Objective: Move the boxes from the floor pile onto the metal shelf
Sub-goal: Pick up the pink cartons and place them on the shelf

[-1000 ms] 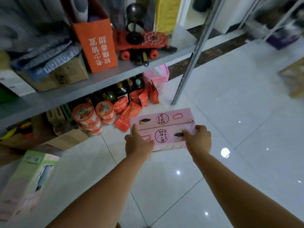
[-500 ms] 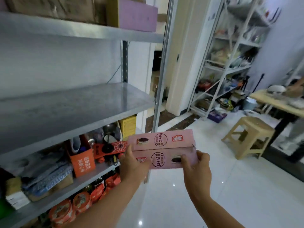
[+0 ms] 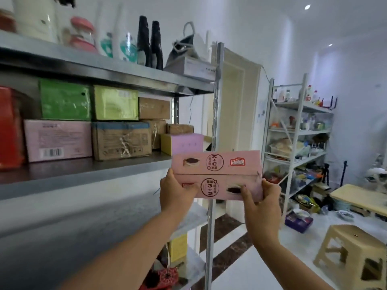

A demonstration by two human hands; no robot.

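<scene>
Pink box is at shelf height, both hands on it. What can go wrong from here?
1. The pink box hangs right in front of the upright post of the metal shelf; pushed straight in, it may hit the post.
2. The tier's right end already holds a lilac box and cardboard boxes; only a front strip looks bare, so the pink box might overhang or nudge them.
3. The left hand and right hand grip only its ends; a slip would drop it.
</scene>
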